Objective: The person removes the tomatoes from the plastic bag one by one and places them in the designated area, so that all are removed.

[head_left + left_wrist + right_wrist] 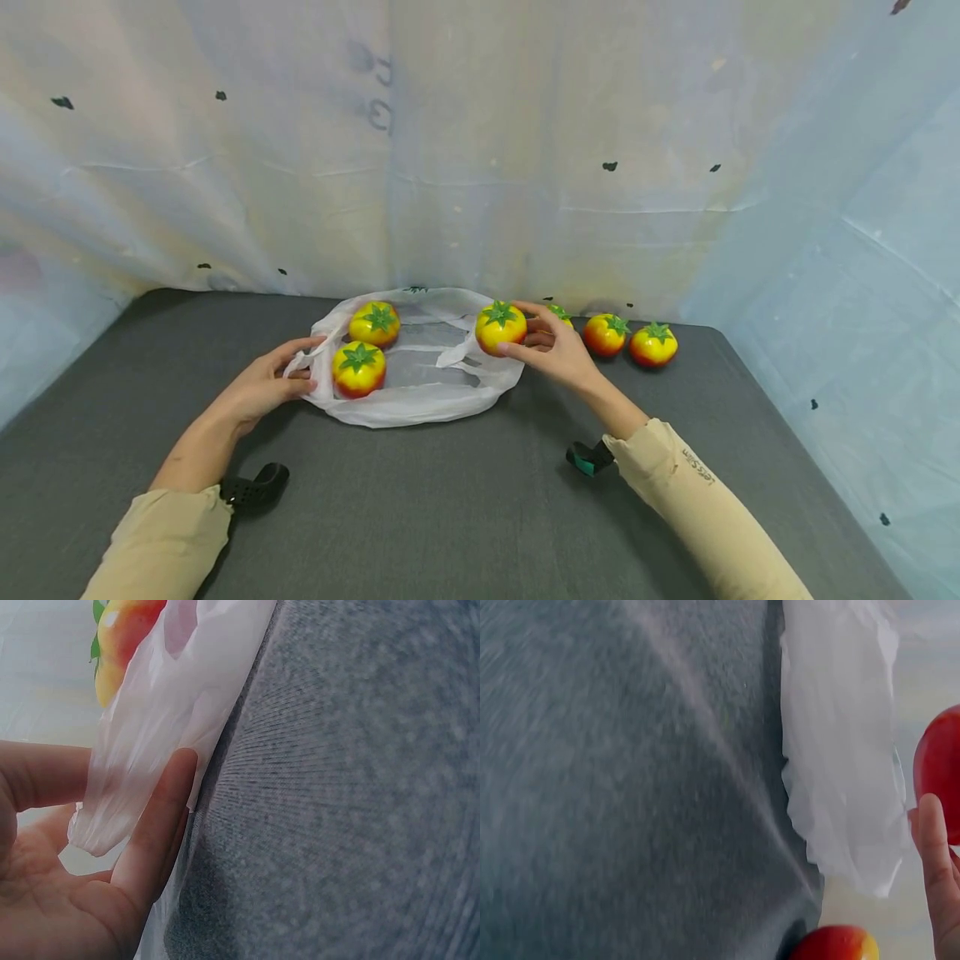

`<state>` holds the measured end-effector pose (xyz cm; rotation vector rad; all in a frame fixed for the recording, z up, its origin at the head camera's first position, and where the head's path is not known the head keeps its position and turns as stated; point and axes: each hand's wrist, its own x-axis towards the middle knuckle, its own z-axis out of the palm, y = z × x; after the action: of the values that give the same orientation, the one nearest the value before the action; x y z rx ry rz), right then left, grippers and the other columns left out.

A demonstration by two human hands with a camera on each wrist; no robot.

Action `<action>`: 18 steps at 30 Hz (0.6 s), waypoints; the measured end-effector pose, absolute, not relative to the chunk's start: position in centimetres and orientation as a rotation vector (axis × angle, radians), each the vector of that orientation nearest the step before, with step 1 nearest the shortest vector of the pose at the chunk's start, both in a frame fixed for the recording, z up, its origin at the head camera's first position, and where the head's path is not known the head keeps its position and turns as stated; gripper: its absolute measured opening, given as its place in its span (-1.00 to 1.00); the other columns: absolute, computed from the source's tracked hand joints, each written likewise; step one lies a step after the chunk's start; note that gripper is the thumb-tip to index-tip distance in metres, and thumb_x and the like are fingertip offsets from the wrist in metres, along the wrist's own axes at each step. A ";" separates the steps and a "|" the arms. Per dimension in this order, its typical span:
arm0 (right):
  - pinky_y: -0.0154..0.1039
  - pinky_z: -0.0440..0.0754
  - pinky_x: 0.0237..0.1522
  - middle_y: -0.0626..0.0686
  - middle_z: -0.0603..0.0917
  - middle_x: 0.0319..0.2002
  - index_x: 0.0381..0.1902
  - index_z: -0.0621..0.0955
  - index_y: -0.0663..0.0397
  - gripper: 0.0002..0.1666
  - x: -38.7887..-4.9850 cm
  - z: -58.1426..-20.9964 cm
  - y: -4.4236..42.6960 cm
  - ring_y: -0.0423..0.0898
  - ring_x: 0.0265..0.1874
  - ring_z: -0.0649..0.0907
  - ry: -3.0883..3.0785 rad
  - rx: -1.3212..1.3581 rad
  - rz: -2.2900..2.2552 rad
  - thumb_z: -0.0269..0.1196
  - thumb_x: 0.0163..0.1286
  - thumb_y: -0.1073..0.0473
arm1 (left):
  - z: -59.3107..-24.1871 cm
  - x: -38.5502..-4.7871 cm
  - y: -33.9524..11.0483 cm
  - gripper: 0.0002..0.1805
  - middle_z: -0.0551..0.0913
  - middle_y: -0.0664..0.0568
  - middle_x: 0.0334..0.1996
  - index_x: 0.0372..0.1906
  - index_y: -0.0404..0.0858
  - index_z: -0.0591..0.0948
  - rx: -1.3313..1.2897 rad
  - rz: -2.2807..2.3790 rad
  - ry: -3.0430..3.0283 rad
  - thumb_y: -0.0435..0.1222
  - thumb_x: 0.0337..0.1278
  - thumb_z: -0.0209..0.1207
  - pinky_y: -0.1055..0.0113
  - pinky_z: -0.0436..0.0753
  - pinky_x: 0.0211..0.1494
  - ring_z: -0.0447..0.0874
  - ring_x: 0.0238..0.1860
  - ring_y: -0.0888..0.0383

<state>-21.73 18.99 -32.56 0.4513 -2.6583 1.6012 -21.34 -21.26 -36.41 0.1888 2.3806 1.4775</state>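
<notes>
A white plastic bag [420, 408] lies spread on the table with its mouth facing up. Two yellow-and-red tomatoes [359, 371] with green star-shaped tops sit inside at its left. My left hand [258, 385] holds the bag's left edge; in the left wrist view the gathered plastic [142, 757] passes between the thumb and fingers. At the bag's right rim, my right hand [558, 354] grips another tomato [497, 332] between thumb and fingers. Its red underside [939, 769] shows in the right wrist view, raised beside the bag.
Beyond the right hand, a row of tomatoes stands on the dark grey table [420, 508]: one partly hidden by the hand [561, 313], then a tomato [604, 336] and another tomato [653, 346]. A pale sheet [480, 167] hangs behind the table's far edge.
</notes>
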 end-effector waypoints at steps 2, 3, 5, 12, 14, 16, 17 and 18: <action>-0.21 0.62 -0.04 0.20 0.55 0.07 0.33 0.39 -0.13 -0.27 -21.7 -32.4 19.4 0.06 -0.06 0.64 -2.655 0.451 1.595 0.38 0.21 0.15 | -36.4 -21.4 -21.3 -0.18 -0.15 -0.44 0.46 0.52 -0.16 0.00 0.190 1.476 2.383 -0.35 0.25 0.13 -0.10 0.37 0.25 0.19 0.25 -0.24; -0.22 0.62 -0.04 0.19 0.55 0.07 0.33 0.39 -0.14 -0.27 -21.6 -32.4 19.6 0.05 -0.05 0.64 -2.657 0.453 1.595 0.38 0.21 0.14 | -36.4 -21.4 -21.3 -0.18 -0.15 -0.44 0.46 0.52 -0.16 0.00 0.189 1.476 2.384 -0.35 0.25 0.13 -0.08 0.38 0.24 0.19 0.24 -0.24; -0.23 0.62 -0.04 0.17 0.55 0.09 0.33 0.39 -0.15 -0.27 -21.5 -32.3 20.0 0.03 -0.05 0.64 -2.663 0.451 1.595 0.38 0.21 0.13 | -36.4 -21.4 -21.3 -0.18 -0.14 -0.43 0.46 0.52 -0.16 0.00 0.186 1.477 2.385 -0.36 0.24 0.13 -0.06 0.38 0.23 0.19 0.23 -0.22; -0.17 0.61 0.02 0.14 0.51 0.17 0.34 0.38 -0.16 -0.27 -21.2 -32.2 21.1 0.05 0.00 0.63 -2.671 0.444 1.612 0.36 0.23 0.14 | -36.4 -21.4 -21.3 -0.18 -0.15 -0.44 0.46 0.52 -0.16 0.00 0.182 1.472 2.390 -0.35 0.24 0.13 -0.09 0.37 0.24 0.18 0.25 -0.23; -0.19 0.61 0.01 0.14 0.50 0.19 0.34 0.38 -0.17 -0.27 -21.2 -32.3 21.4 0.05 0.00 0.63 -2.669 0.449 1.625 0.36 0.23 0.14 | -36.4 -21.3 -21.2 -0.18 -0.15 -0.43 0.46 0.52 -0.17 0.00 0.185 1.473 2.389 -0.35 0.24 0.13 -0.08 0.37 0.24 0.18 0.25 -0.23; -0.21 0.61 0.00 0.16 0.48 0.21 0.35 0.37 -0.16 -0.27 -21.1 -32.3 21.8 0.06 0.01 0.62 -2.662 0.454 1.659 0.35 0.24 0.15 | -36.4 -21.3 -21.1 -0.19 -0.14 -0.43 0.46 0.52 -0.17 0.01 0.190 1.478 2.388 -0.36 0.24 0.12 -0.05 0.38 0.23 0.19 0.26 -0.23; -0.23 0.61 0.00 0.17 0.47 0.21 0.36 0.37 -0.16 -0.27 -21.1 -32.3 22.0 0.07 0.01 0.62 -2.660 0.459 1.671 0.35 0.24 0.15 | -36.4 -21.3 -21.1 -0.19 -0.13 -0.42 0.46 0.52 -0.17 0.02 0.191 1.479 2.389 -0.37 0.24 0.12 -0.02 0.39 0.22 0.19 0.26 -0.23; -0.24 0.61 -0.01 0.17 0.46 0.23 0.36 0.36 -0.15 -0.27 -21.1 -32.4 22.2 0.08 0.02 0.61 -2.657 0.464 1.686 0.34 0.25 0.16 | -36.3 -21.3 -21.1 -0.19 -0.12 -0.42 0.46 0.52 -0.17 0.02 0.195 1.478 2.392 -0.37 0.24 0.12 0.02 0.41 0.20 0.20 0.26 -0.22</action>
<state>-21.06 22.24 -32.38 0.4639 -2.6569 1.6859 -21.26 -21.07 -36.35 0.1951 2.3919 1.4779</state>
